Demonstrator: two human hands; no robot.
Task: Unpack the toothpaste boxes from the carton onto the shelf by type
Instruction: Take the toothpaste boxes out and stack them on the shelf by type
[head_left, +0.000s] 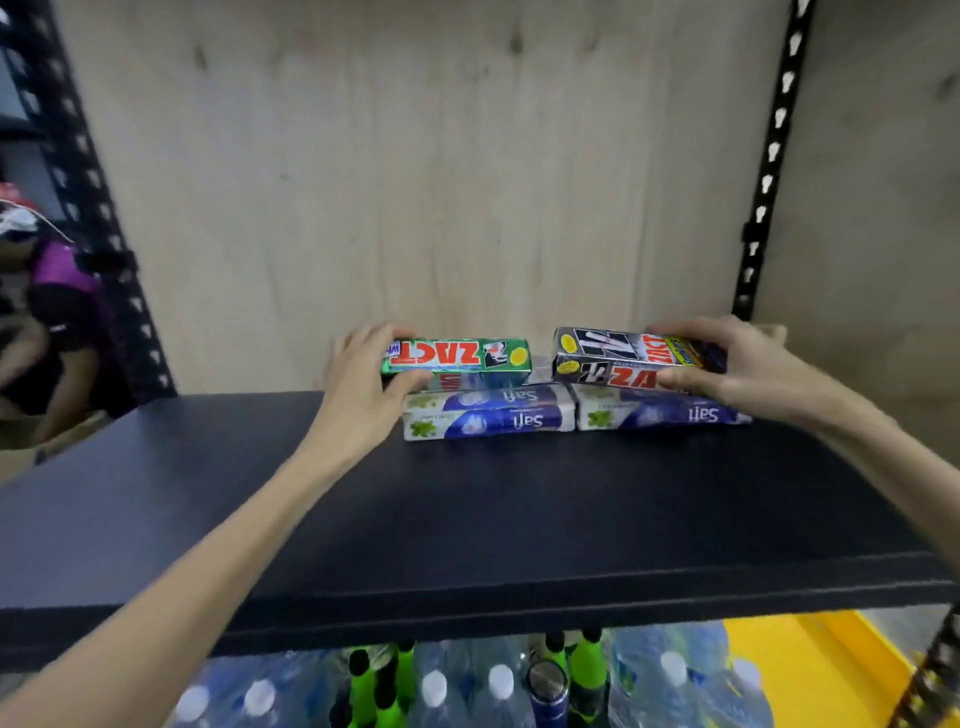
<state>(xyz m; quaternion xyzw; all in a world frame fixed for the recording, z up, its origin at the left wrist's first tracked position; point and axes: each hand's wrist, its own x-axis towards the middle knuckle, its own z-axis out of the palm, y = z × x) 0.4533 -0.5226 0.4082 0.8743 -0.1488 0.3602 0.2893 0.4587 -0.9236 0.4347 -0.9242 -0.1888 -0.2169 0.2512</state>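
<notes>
On the dark shelf (467, 519), blue and white Safi toothpaste boxes (488, 415) lie in a row against the back wall, with more of them (660, 413) to the right. My left hand (363, 384) grips the left end of a green Zact box (462, 356) lying on top of the left Safi boxes. My right hand (727, 364) holds the right end of a black and silver Zact box (618, 358) resting on the right Safi boxes. The carton is out of view.
A pale wood panel (441, 182) backs the shelf between black slotted uprights (774, 156). Below the shelf stand water bottles (498, 686) and green bottles (587, 670). A yellow surface (810, 670) shows at the lower right. A person (57, 312) is at the far left.
</notes>
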